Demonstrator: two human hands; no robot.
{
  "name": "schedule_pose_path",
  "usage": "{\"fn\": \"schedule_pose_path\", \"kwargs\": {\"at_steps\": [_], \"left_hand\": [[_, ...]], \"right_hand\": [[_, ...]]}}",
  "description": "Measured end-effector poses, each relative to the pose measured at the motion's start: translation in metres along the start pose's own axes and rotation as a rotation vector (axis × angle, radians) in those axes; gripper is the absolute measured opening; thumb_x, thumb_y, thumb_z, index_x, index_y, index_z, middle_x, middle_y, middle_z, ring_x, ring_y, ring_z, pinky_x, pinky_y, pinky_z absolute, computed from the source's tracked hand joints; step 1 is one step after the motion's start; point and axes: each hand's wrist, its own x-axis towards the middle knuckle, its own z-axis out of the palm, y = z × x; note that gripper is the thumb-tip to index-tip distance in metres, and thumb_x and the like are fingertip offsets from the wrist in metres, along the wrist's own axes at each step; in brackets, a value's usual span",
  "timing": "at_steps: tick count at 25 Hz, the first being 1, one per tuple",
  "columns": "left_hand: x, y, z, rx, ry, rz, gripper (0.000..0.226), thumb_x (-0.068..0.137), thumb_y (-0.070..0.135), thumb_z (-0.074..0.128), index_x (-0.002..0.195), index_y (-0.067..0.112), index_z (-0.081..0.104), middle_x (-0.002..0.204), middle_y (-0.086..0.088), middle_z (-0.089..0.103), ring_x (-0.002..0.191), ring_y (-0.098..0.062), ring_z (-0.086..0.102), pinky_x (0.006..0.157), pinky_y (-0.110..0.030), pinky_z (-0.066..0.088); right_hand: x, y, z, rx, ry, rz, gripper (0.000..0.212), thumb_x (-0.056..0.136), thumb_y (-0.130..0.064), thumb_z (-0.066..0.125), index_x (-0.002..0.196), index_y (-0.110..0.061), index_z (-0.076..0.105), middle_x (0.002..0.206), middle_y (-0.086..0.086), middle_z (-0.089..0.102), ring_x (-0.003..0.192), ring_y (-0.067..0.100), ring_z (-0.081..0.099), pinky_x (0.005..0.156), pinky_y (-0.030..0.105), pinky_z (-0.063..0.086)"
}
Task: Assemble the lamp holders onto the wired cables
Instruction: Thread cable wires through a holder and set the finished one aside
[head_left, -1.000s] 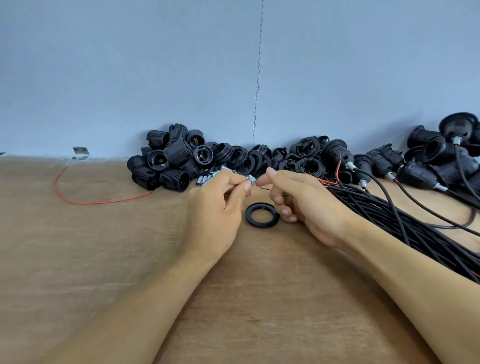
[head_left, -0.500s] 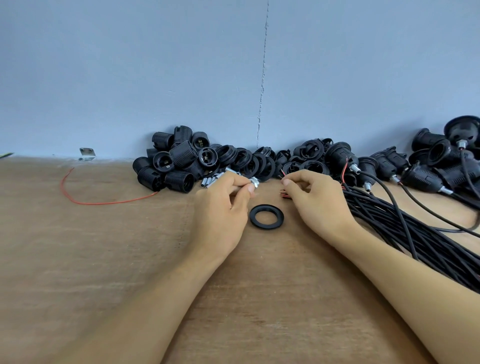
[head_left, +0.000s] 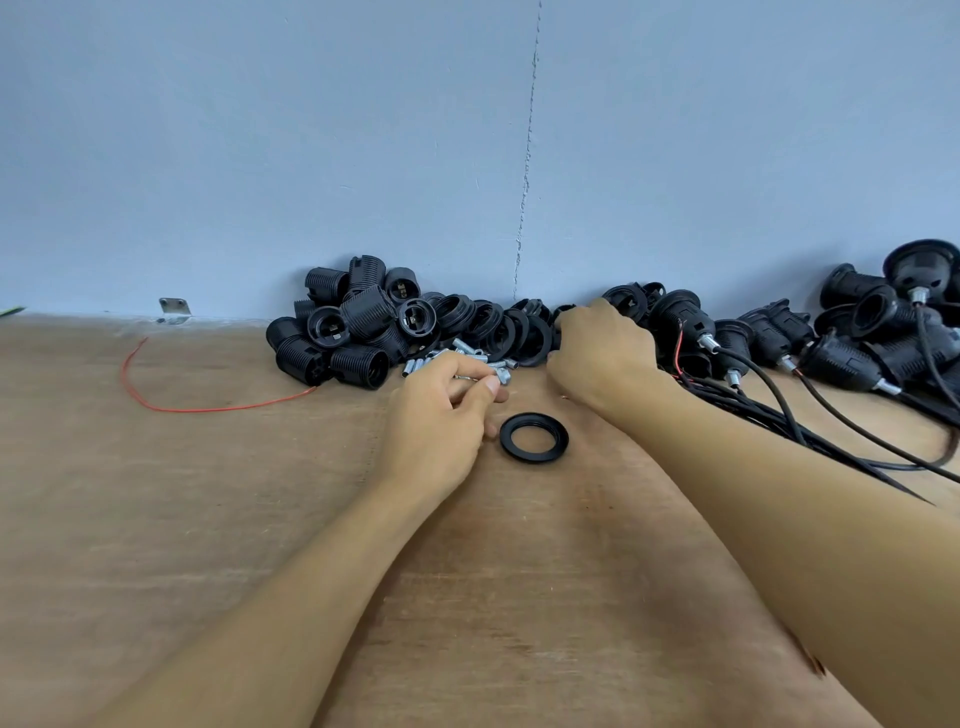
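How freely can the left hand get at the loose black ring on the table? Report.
Probably yes: the left hand lies just beside the black ring, bare table between them. Its fingers pinch a small metal tube, which may hinder gripping.

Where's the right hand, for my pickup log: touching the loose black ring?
Apart. The head view shows bare table between the right hand and the black ring.
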Motion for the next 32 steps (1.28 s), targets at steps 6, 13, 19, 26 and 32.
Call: {"fn": "schedule_pose_path", "kwargs": {"at_steps": [6,13,19,26,32], "left_hand": [[0.001,-0.002,0.0,-0.019,-0.008,-0.007,0.014,0.1,0.014,0.062,0.093,0.026,0.064,0.083,0.012,0.077,0.055,-0.009,0.066,0.06,-0.032,0.053],[0.001,-0.002,0.001,0.0,-0.031,-0.018,0.013,0.1,0.016,0.062,0.092,0.026,0.065,0.081,0.014,0.077,0.055,-0.007,0.066,0.06,-0.029,0.051],[0.001,0.0,-0.001,-0.068,0.009,-0.022,0.013,0.099,0.013,0.063,0.093,0.024,0.067,0.08,0.01,0.077,0.054,-0.008,0.065,0.057,-0.026,0.052],[-0.002,0.003,-0.003,-0.106,0.001,0.021,0.01,0.098,0.017,0.065,0.094,0.023,0.071,0.079,0.006,0.077,0.054,-0.009,0.063,0.051,-0.02,0.048],[-0.003,0.003,-0.002,-0.056,-0.082,0.019,0.014,0.097,0.014,0.067,0.092,0.027,0.073,0.08,0.009,0.077,0.058,-0.009,0.068,0.052,-0.017,0.049]], "right_hand": [[0.002,0.006,0.009,0.021,0.105,-0.035,0.014,0.094,-0.014,0.056,0.106,-0.009,0.059,0.115,0.013,0.052,0.093,0.037,0.057,0.069,0.037,0.036],[0.003,0.014,-0.005,0.415,0.298,-0.089,0.019,0.093,-0.032,0.064,0.107,-0.019,0.067,0.12,0.0,0.052,0.087,0.024,0.058,0.07,0.031,0.039],[-0.03,0.002,-0.012,0.897,0.112,-0.16,0.017,0.082,-0.03,0.079,0.076,-0.025,0.064,0.077,-0.014,0.067,0.065,-0.006,0.057,0.061,0.008,0.04],[-0.062,0.031,-0.005,0.954,-0.132,-0.251,0.022,0.084,-0.018,0.08,0.097,-0.025,0.064,0.086,-0.008,0.075,0.083,0.006,0.068,0.081,0.018,0.052],[-0.068,0.036,-0.001,1.076,-0.2,-0.255,0.019,0.086,-0.037,0.076,0.092,-0.02,0.07,0.085,0.001,0.077,0.086,0.019,0.072,0.085,0.035,0.055]]}}
